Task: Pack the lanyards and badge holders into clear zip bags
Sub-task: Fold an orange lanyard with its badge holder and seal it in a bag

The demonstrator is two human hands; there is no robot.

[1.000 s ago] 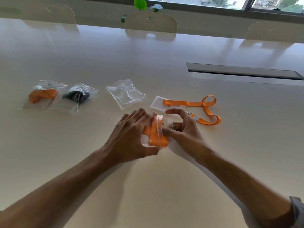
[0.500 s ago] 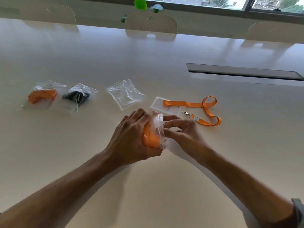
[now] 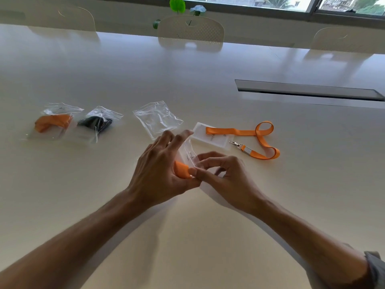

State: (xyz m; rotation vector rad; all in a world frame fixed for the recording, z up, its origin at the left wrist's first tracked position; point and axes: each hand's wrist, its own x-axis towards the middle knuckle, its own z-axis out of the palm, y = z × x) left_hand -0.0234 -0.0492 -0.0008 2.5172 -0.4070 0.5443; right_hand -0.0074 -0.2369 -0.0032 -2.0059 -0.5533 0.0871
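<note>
Right fingers [image 3: 210,161] curled, pinching top film of clear zip bag [image 3: 188,152] beside left thumb, left hand [image 3: 160,172] gripping bundled orange lanyard [image 3: 182,173] inside bag with index and middle fingers extended along bag's far side; right hand [image 3: 227,180] clamped on bag's near edge, bag just left of badge holder [image 3: 212,139]. Probably light, soft, slippery film over a springy bundle, best taken by mouth edge with bundle pinned; long axis running from thumbs up toward badge holder, mouth end unclear. Loose orange lanyard [image 3: 258,140] trailing right from badge holder, empty bag [image 3: 157,118] and two packed bags [image 3: 77,122] further left
</note>
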